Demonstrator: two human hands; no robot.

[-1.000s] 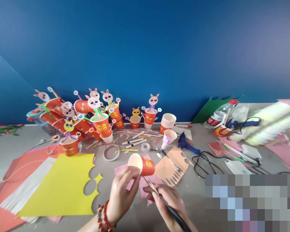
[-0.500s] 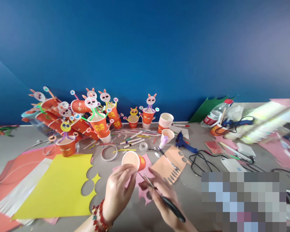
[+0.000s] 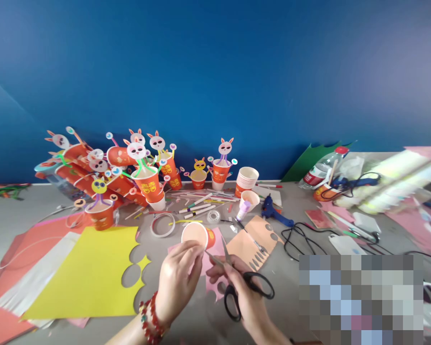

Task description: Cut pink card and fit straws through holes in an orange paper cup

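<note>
Near the table's middle, a paper cup (image 3: 194,234) has its white mouth turned towards me, with some orange wall showing at its right. My left hand (image 3: 179,270) overlaps the lower rim, thumb and fingers pinched together; what they pinch is hidden. Just to the right, my right hand (image 3: 242,282) holds black-handled scissors (image 3: 233,262), blades spread and pointing away from me, one tip close to the left fingertips. Beneath lies pink paper (image 3: 214,282) with round holes cut in it. Peach paper (image 3: 249,243) with a notched edge lies farther right.
Yellow paper (image 3: 82,273) covers the left side. Behind stand orange cups with animal faces (image 3: 147,179), a cup stack (image 3: 247,179), markers (image 3: 197,211) and a tape roll (image 3: 163,224). A blue glue gun (image 3: 276,213), black cable (image 3: 301,239) and bottle (image 3: 321,167) are at right.
The scissors have turned in my right hand; their blades are now spread and both handle loops show. My left hand stays pinched by the cup rim. The view has shifted slightly.
</note>
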